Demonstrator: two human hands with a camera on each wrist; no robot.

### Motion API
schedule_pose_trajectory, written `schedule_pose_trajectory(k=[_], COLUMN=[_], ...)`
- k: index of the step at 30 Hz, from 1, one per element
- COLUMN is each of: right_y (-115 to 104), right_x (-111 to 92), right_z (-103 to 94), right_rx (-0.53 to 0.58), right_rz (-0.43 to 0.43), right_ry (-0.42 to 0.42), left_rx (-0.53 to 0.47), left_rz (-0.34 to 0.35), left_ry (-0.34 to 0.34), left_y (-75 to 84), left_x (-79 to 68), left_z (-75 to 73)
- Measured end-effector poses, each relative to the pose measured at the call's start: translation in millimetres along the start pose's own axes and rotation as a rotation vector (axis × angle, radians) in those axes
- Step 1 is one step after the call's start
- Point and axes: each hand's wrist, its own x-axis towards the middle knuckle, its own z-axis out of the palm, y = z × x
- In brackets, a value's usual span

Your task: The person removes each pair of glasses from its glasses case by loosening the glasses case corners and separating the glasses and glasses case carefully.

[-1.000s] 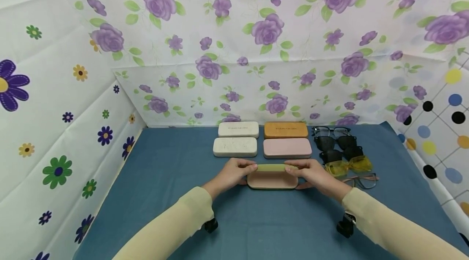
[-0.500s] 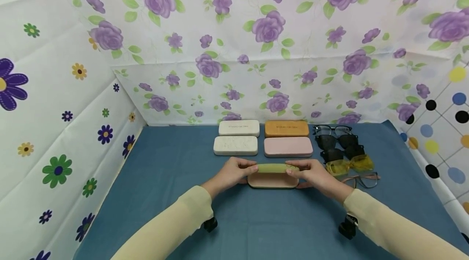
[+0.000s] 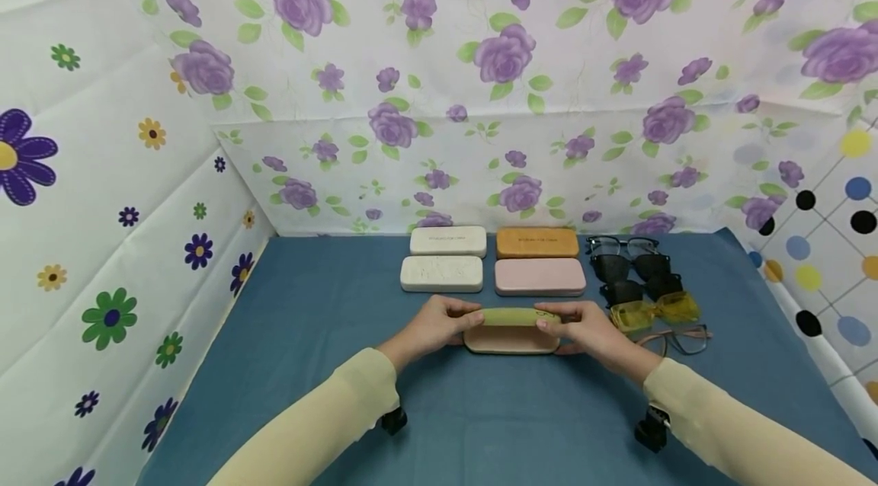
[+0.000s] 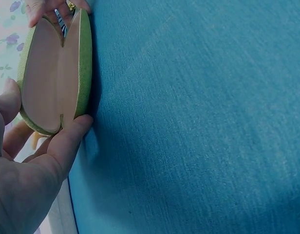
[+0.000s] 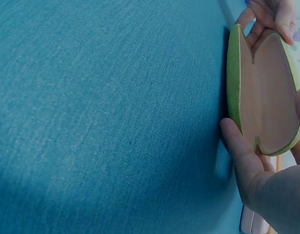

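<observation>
A green glasses case point(image 3: 511, 340) with a beige lining stands partly open on the cloth, near the middle of the table. At its left end my left hand point(image 3: 439, 324) holds the lid and base, thumb on the lid's edge. My right hand point(image 3: 584, 326) grips the other end in the same manner. Both wrist views look into the case's lining point(image 4: 46, 73), and nothing lies on the part that shows. Fingers of the right hand point(image 5: 274, 187) reach along the base and round the lid. The case's back is hidden.
Behind the hands stand shut glasses cases: two whitish ones point(image 3: 442, 274), an orange one point(image 3: 537, 243) and a pink one point(image 3: 539, 277). Several pairs of glasses lie in a column at right, among them yellow-lensed glasses point(image 3: 655, 310) and clear glasses point(image 3: 686, 339) near the right hand. Patterned cloth walls point(image 3: 384, 174) border the blue table point(image 3: 329, 295).
The lid tips slightly toward the person, so a little more of its green outside shows. Both hands keep their hold at the case's ends.
</observation>
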Motion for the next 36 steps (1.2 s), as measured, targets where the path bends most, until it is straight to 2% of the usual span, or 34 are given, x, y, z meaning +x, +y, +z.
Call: schedule_pose_trajectory(k=[19,21,26,29,36], right_y=[5.8,10.1,20.8,20.8,18.4], right_x=[-4.1,-2.6,-0.6,-0.9,0.7], right_z=[2.6,3.3,5.9,6.5,5.2], right_rx=[-0.04,-0.064,-0.24,-0.302,-0.361], right_rz=[-0.039,-0.059,-0.165,-0.197,-0.208], right_ry=[0.013,0.027,0.111,0.146,0.144], left_rx=[-0.013,0.088,0.368,0.367,0.374], left_rz=[0.011,0.041,0.13,0.149,0.149], left_ry=[-0.013,0.004,0.075,0.076,0.053], left_y=[-5.9,-7.6,-9.2,-8.1,-2.6], left_x=[-0.8,0.0,-0.2,-0.9,-1.3], left_z=[-0.2,0.0,4.3,5.8,9.1])
